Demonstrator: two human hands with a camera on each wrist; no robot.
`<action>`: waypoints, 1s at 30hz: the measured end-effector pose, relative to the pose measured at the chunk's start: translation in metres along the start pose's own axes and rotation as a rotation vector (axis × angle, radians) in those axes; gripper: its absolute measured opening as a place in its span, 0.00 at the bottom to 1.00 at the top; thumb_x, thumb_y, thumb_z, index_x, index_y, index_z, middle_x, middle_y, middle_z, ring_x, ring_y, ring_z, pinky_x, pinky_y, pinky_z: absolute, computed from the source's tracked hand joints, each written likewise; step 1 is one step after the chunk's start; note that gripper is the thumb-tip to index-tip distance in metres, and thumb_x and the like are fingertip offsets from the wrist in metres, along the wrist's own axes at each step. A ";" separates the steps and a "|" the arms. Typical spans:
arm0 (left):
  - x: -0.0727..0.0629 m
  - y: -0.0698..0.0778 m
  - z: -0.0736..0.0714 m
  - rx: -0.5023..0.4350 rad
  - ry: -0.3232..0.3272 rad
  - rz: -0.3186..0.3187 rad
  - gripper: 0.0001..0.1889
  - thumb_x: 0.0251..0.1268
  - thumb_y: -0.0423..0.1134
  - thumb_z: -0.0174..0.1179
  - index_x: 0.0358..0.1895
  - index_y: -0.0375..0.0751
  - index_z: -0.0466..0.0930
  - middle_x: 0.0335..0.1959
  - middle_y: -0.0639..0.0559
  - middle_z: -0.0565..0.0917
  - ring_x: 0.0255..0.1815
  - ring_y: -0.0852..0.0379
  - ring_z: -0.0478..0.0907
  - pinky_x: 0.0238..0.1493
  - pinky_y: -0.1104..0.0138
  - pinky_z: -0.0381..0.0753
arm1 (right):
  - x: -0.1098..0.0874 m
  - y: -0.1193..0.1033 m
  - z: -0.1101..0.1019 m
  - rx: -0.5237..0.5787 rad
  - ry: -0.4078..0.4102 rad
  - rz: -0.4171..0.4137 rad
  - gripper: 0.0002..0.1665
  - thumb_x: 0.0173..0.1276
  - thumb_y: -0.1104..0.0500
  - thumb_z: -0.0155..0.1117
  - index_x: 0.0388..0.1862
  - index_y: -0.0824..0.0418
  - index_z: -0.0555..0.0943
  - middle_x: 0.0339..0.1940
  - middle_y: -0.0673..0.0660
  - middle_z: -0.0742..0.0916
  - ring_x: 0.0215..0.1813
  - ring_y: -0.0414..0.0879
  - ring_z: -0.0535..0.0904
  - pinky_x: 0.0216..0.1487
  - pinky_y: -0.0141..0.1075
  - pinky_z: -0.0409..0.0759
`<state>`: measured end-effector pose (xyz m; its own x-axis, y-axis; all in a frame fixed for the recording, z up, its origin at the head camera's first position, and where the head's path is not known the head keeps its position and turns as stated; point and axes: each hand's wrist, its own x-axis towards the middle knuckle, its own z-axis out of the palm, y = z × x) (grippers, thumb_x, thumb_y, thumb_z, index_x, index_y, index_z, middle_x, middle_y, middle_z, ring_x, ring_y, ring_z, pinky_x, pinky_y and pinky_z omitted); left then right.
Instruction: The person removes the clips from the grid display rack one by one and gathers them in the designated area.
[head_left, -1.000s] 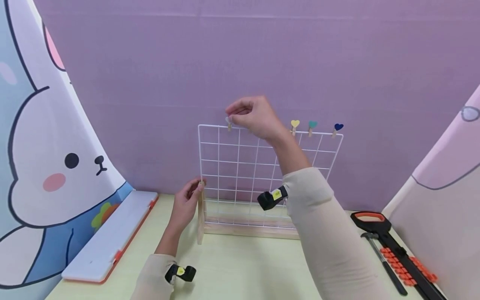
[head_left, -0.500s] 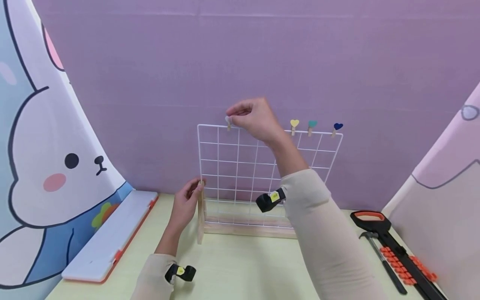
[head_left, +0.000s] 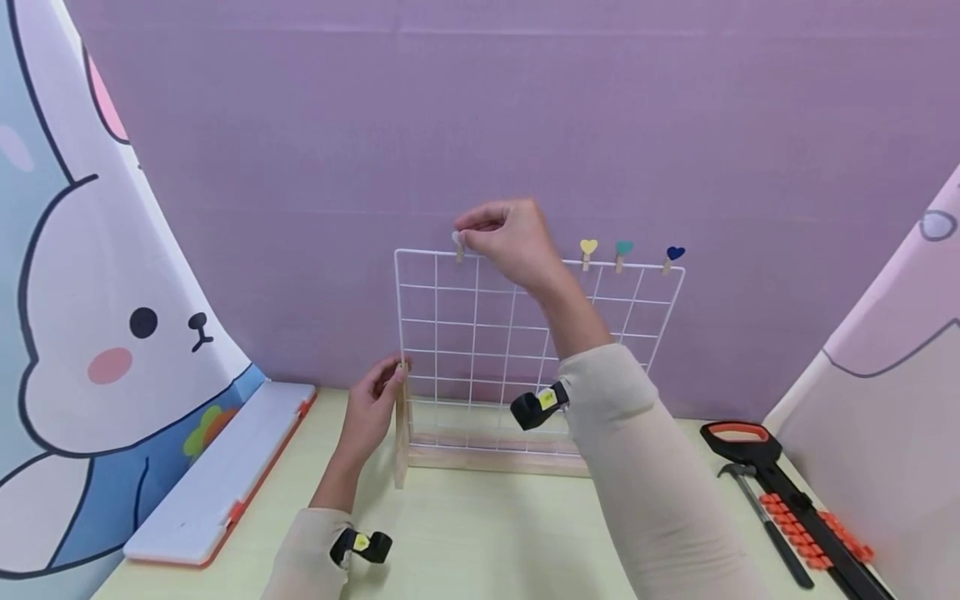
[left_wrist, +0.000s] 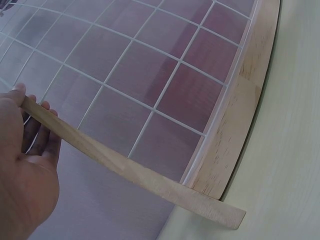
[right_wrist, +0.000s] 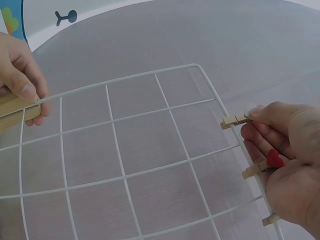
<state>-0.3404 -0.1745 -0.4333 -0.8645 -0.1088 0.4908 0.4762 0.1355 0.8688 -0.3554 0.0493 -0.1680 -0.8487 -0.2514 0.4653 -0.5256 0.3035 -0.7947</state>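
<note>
A white wire grid (head_left: 420,251) stands in a wooden base (head_left: 495,462). At its top rail, my right hand (head_left: 517,242) pinches a small wooden clothespin (right_wrist: 232,121) with a white heart. The pin sits across the rail. Under that palm in the right wrist view are a clothespin with a red heart (right_wrist: 274,158) and another clothespin (right_wrist: 271,219). Farther right on the rail are yellow (head_left: 588,247), teal (head_left: 624,247) and navy heart clothespins (head_left: 676,252). My left hand (head_left: 372,408) holds the top of the wooden upright (left_wrist: 120,162) between thumb and fingers.
On the left of the pale table (head_left: 480,533) lies a long white case (head_left: 225,475) with orange edges and latches. At right lie a black-and-orange saw (head_left: 742,446), a hammer (head_left: 772,525) and several orange pieces (head_left: 795,533). Purple cloth (head_left: 300,125) hangs behind.
My right hand and forearm have sunk slightly and shifted a little left, still pinching the white-heart clothespin at the same spot. The left hand has not moved.
</note>
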 end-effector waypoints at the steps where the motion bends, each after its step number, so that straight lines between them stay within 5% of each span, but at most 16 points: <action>1: 0.000 0.000 0.000 0.000 -0.002 -0.001 0.18 0.80 0.41 0.57 0.64 0.34 0.79 0.62 0.36 0.84 0.54 0.71 0.80 0.56 0.82 0.77 | 0.000 0.000 0.000 0.002 0.003 -0.003 0.06 0.68 0.65 0.71 0.42 0.64 0.91 0.43 0.60 0.93 0.43 0.43 0.88 0.45 0.29 0.84; 16: -0.001 0.003 -0.001 0.014 0.000 -0.022 0.19 0.80 0.42 0.56 0.64 0.34 0.78 0.63 0.35 0.83 0.53 0.73 0.80 0.55 0.83 0.77 | -0.001 0.001 0.000 0.083 0.049 -0.049 0.08 0.67 0.66 0.70 0.44 0.66 0.90 0.40 0.58 0.92 0.42 0.41 0.87 0.48 0.30 0.84; 24: -0.001 0.000 -0.004 0.013 -0.005 -0.015 0.19 0.80 0.42 0.56 0.65 0.34 0.78 0.64 0.36 0.83 0.54 0.73 0.79 0.55 0.82 0.77 | -0.007 -0.004 -0.010 0.115 0.003 -0.049 0.11 0.70 0.61 0.70 0.49 0.62 0.89 0.41 0.52 0.92 0.38 0.43 0.81 0.28 0.30 0.74; 30: -0.001 -0.001 -0.007 0.011 0.001 -0.012 0.19 0.80 0.43 0.57 0.64 0.36 0.80 0.63 0.35 0.83 0.55 0.72 0.80 0.55 0.82 0.77 | -0.010 -0.009 -0.019 0.149 -0.003 -0.104 0.11 0.69 0.64 0.70 0.48 0.64 0.89 0.37 0.53 0.91 0.31 0.51 0.77 0.32 0.36 0.81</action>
<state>-0.3392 -0.1811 -0.4344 -0.8698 -0.1115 0.4807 0.4643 0.1448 0.8738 -0.3427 0.0669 -0.1580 -0.7901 -0.2771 0.5468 -0.5957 0.1365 -0.7915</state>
